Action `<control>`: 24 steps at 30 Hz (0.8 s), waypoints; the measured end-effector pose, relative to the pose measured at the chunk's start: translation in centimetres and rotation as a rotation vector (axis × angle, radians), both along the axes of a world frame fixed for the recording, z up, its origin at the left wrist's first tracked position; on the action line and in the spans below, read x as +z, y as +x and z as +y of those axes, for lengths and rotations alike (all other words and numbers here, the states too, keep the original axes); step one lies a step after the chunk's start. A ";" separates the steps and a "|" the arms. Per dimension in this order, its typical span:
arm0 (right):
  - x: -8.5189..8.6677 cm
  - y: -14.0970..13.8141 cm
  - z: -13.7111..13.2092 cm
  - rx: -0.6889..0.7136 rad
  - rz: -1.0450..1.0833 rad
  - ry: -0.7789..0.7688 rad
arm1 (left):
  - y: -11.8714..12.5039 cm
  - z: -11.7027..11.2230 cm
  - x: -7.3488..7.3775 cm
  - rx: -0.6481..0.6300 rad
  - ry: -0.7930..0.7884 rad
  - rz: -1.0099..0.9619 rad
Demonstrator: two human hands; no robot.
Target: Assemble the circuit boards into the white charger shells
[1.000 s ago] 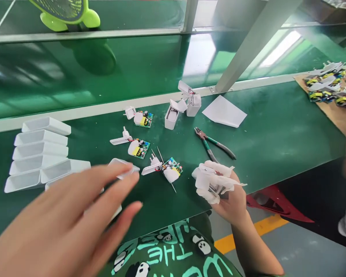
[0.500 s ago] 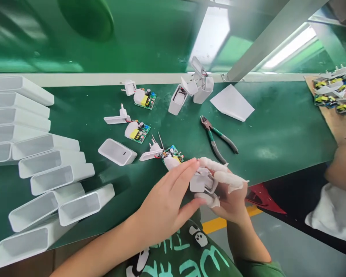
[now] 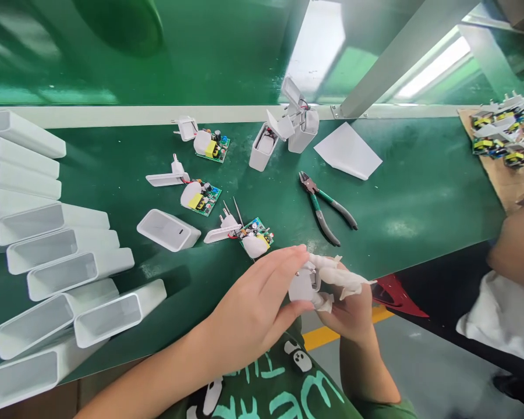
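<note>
My left hand closes its fingers and thumb round a white plug cap from the left. From the right, my right hand, its fingers wrapped in white tape, grips a white charger housing that is mostly hidden. Cap and housing are against each other, but whether they are joined cannot be seen. Just beyond my left hand lies a circuit board wired to a white plug cap. Diagonal cutters with green-grey handles lie beyond my right hand.
Several hollow white housings are stacked at left, and one lies apart. Two more wired boards lie behind. Two filled housings stand near white paper. Boards on cardboard and another person's arm are at right.
My hands have come slightly closer together, and less of the held housing shows between them. The view has shifted a little, so the bench items appear farther left.
</note>
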State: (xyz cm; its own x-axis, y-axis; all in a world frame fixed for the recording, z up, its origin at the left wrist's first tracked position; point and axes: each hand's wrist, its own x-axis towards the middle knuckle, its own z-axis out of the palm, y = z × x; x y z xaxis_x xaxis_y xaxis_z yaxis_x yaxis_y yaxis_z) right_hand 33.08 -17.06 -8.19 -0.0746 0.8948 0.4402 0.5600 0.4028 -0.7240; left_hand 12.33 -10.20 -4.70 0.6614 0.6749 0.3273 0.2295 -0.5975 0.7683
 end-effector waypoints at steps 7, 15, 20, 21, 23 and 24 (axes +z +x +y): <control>-0.2 0.8 -0.4 0.090 -0.175 0.035 | 0.2 0.8 1.2 -0.044 0.017 0.158; -0.3 1.1 -0.6 0.100 -0.325 0.088 | 0.5 0.0 0.5 0.124 0.134 0.089; 0.2 1.0 -0.2 0.082 -0.391 0.125 | 0.2 -0.1 0.5 0.113 0.102 0.104; 0.3 1.0 -0.1 0.082 -0.390 0.138 | -0.1 -0.1 0.6 0.112 0.098 0.095; 0.5 1.0 -0.2 0.096 -0.377 0.146 | -1.0 0.0 1.1 0.132 0.089 0.052; 0.6 1.0 -0.4 0.095 -0.374 0.131 | -1.6 0.0 1.4 0.152 0.085 0.018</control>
